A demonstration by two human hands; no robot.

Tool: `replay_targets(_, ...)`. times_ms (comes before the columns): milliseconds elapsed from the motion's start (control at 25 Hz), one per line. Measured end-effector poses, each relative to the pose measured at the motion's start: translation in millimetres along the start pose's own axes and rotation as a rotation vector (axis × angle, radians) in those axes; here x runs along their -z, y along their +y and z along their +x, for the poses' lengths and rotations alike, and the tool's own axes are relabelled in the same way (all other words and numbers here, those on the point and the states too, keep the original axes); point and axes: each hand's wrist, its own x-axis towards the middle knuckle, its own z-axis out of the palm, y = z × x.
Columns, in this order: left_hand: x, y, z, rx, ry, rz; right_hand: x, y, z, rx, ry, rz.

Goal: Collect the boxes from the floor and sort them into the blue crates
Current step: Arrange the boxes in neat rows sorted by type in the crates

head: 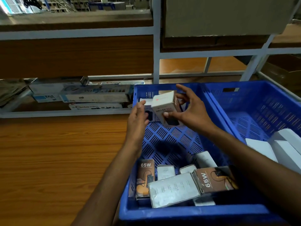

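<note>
Over the far end of the left blue crate (187, 211), a white box (164, 106) was gripped by the right hand (190, 110), thumb pressed on its front. The left hand (137, 118) was held just beside it, fingers relaxed, grasping nothing. Mixed boxes (174, 188) were piled at the near end; white cartons (260, 147) were stored in the right blue crate (254, 85).

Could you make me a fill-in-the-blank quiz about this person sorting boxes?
The right hand holds a white box over a crate coloured ____.
The left hand beside it grips ____.
The upright dark box at that crate's near end is marked ____.
The neighbouring crate holds plain boxes coloured ____.
Missing words: blue; nothing; 65W; white.
</note>
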Motion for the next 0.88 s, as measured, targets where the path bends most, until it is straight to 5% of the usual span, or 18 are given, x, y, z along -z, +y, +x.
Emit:
replay_targets(200,0,-4,5,0.137,-0.075,-0.106,-4,-4,-2,-0.017,-0.263,0.309)
replay_targets(320,2,-3,6,0.199,-0.058,-0.238,7,-1,2,-0.111,-0.24,0.551)
replay_targets(640,2,-2,6,0.13,-0.024,-0.189,3,5,-9,0.008,-0.225,0.015)
replay_targets(760,0,-6,6,0.051,-0.066,-0.045,-4,-4,-13,0.181,-0.175,-0.284)
replay_targets(880,-7,-8,7,0.03,-0.113,0.123,-12,-11,-14,0.201,-0.338,-0.261)
